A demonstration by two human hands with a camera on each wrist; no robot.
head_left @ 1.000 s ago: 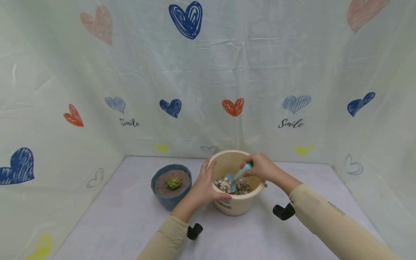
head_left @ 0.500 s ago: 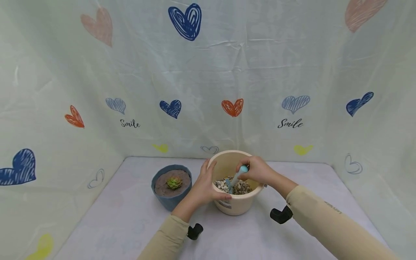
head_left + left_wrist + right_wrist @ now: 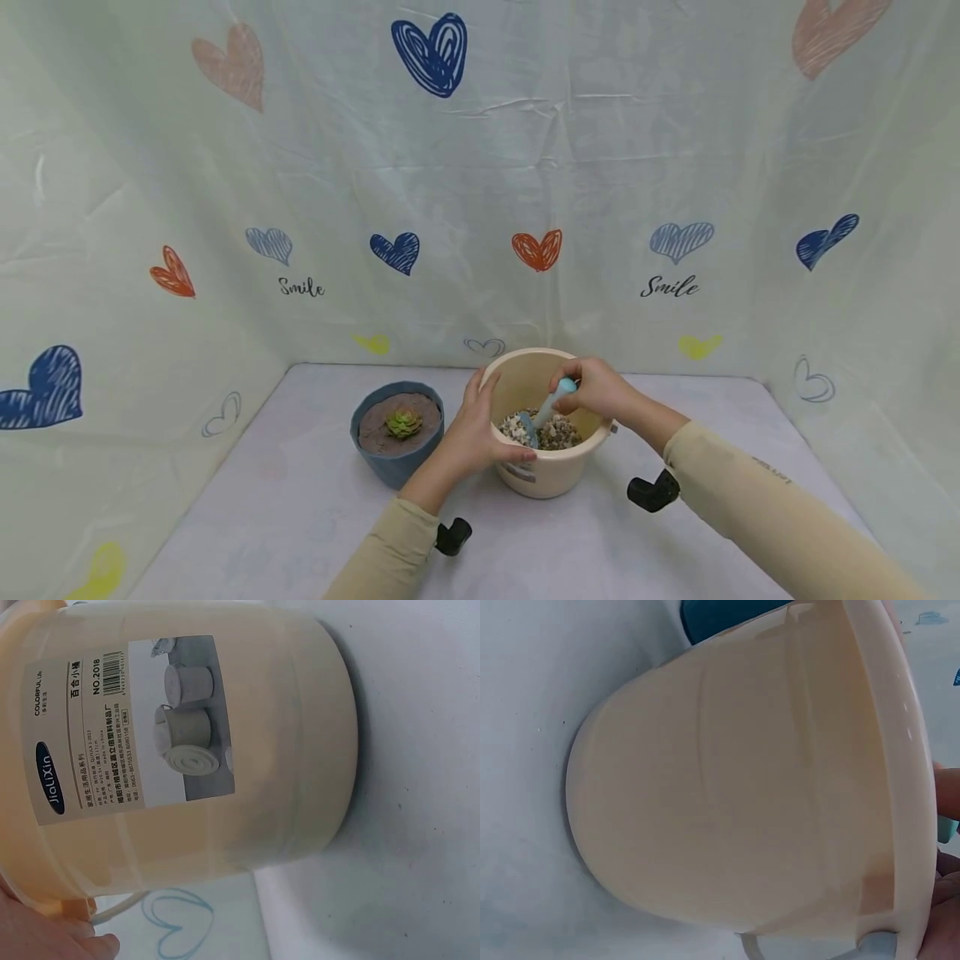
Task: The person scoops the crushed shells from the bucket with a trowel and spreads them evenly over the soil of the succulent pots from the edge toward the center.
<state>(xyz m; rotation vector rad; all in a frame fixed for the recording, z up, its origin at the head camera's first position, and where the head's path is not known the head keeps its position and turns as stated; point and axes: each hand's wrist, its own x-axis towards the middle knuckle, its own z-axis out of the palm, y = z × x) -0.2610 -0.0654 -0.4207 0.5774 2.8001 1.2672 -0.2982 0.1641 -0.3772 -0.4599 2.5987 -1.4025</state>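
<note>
A cream plastic bucket (image 3: 549,477) stands upright on the table, with pebbly gravel (image 3: 558,433) in its bottom. My left hand (image 3: 471,433) holds the bucket's rim at the left, thumb over the front edge and fingers along the left side. In the left wrist view part of that hand (image 3: 45,934) shows beside the bucket's rim and labelled wall. My right hand (image 3: 600,390) grips a small light-blue shovel (image 3: 551,402) by its handle, inside the bucket. The shovel's blade is down in the gravel. In the right wrist view the bucket wall (image 3: 735,780) hides most of this hand.
Left of the bucket, close by my left forearm, is a blue pot (image 3: 393,467) of brownish soil with a small green succulent (image 3: 403,422). A white-covered table (image 3: 300,517) lies beneath. Behind it hangs a pale curtain (image 3: 480,167) printed with hearts.
The shovel's blade has dipped lower and its handle has tipped more upright in the gravel, my right hand shifting slightly left. My left hand stays on the rim.
</note>
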